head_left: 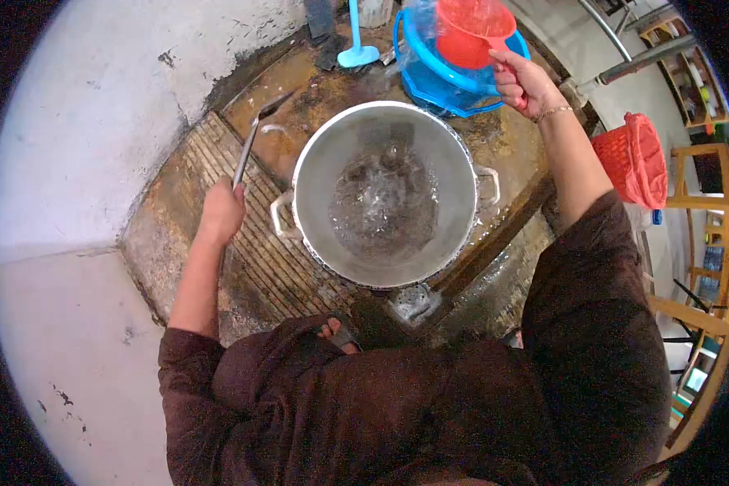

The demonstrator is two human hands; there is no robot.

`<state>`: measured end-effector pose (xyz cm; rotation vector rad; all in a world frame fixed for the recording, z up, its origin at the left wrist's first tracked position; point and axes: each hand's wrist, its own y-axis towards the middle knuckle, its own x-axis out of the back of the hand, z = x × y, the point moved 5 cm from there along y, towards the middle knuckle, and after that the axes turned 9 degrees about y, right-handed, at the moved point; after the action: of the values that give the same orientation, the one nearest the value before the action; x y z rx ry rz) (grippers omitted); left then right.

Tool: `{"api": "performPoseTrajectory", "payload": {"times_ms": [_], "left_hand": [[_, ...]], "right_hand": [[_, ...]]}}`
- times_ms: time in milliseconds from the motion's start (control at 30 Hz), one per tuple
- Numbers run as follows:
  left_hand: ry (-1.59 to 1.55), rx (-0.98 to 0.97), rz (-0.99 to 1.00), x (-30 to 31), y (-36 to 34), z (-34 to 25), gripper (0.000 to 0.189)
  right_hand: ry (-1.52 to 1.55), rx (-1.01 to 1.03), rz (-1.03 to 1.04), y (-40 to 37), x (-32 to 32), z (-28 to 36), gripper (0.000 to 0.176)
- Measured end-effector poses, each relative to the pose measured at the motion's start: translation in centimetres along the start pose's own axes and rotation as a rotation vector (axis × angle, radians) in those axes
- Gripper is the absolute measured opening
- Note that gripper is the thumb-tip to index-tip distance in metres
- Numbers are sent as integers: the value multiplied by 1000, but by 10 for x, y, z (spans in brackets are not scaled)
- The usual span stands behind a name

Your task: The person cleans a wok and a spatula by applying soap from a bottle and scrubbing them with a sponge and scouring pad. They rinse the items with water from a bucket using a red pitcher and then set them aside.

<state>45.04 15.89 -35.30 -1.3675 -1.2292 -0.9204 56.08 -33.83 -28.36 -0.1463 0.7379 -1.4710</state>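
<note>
My left hand (223,212) is closed around the handle of a long metal utensil (247,150), which looks like a spatula or ladle with a dark, flat-looking head. My right hand (526,85) grips the handle of a red plastic dipper (462,44). The dipper is over the blue bucket (429,81), with blurred water around its far rim. Between my hands stands a large two-handled metal pot (312,190) with rippling, bubbly water in its bottom. The utensil's head is left of the pot, apart from it.
Ridged wet flooring (255,243) lies left of the pot, beside a white wall (121,121). A light-blue long-handled tool (358,55) stands behind. On the right are a red basket with a bag (636,162) and wooden furniture (701,198). A floor drain (414,302) is near my feet.
</note>
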Motion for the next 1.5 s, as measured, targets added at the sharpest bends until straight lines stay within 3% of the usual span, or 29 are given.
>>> {"api": "performPoseTrajectory", "payload": {"times_ms": [33, 133, 233, 333, 433, 500, 567, 667, 800, 833, 933, 967, 1033, 1100, 1133, 1200, 1267, 1300, 1400, 1433, 1500], "left_hand": [[10, -116, -60, 12, -3, -11, 22], [-518, -4, 402, 35, -15, -54, 17], [-1043, 84, 677, 45, -33, -118, 22], [-1121, -16, 1066, 30, -31, -158, 23], [-1103, 164, 1320, -12, -31, -180, 27], [-1064, 227, 1340, -39, -22, -186, 28], [-1064, 215, 1389, -35, -22, -196, 21], [-966, 356, 1462, -40, -13, -202, 23], [-1330, 40, 817, 2, -17, -212, 42], [-1159, -36, 848, 0, -5, -207, 59], [-1342, -173, 1124, -23, 28, -209, 59], [-1405, -140, 1124, -25, 26, -210, 56], [-1257, -462, 964, -32, 32, -217, 52], [-1204, -371, 953, -47, 36, -221, 41], [-1220, -122, 1016, -54, 32, -226, 33], [-1302, 2, 1093, -71, 30, -222, 20], [-1444, -263, 1127, -103, 37, -210, 16], [-1339, 46, 952, -60, 12, -221, 14], [-873, -121, 1047, -53, 14, -238, 6], [-1070, 40, 917, -51, 7, -236, 9], [-1210, 215, 900, -70, 3, -233, 7]], "right_hand": [[11, 39, 8, -13, -9, -1, 29], [60, 79, 73, -46, -31, -2, 25], [58, 87, 61, -84, -60, -7, 23], [42, 36, 88, -113, -86, -26, 23], [100, 35, 124, -126, -103, -57, 17], [99, 34, 96, -132, -116, -79, 17], [89, 57, 63, -134, -128, -101, 15], [30, 116, 3, -139, -138, -128, 12], [12, 276, 12, -133, -147, -146, 9], [7, 328, 8, -131, -148, -147, 9], [-109, 452, -27, -118, -142, -152, 10], [-164, 497, -41, -118, -140, -149, 15], [-205, 568, -43, -119, -138, -146, 16], [-179, 632, -27, -118, -136, -146, 11], [-170, 666, -22, -118, -135, -146, 10], [-172, 708, -21, -116, -128, -149, 10], [-186, 683, -13, -118, -118, -152, 10], [-222, 644, -38, -119, -112, -154, 11], [-392, 515, -167, -124, -95, -156, 18], [-425, 520, -193, -123, -88, -157, 18], [-489, 535, -242, -116, -77, -160, 17]]}}
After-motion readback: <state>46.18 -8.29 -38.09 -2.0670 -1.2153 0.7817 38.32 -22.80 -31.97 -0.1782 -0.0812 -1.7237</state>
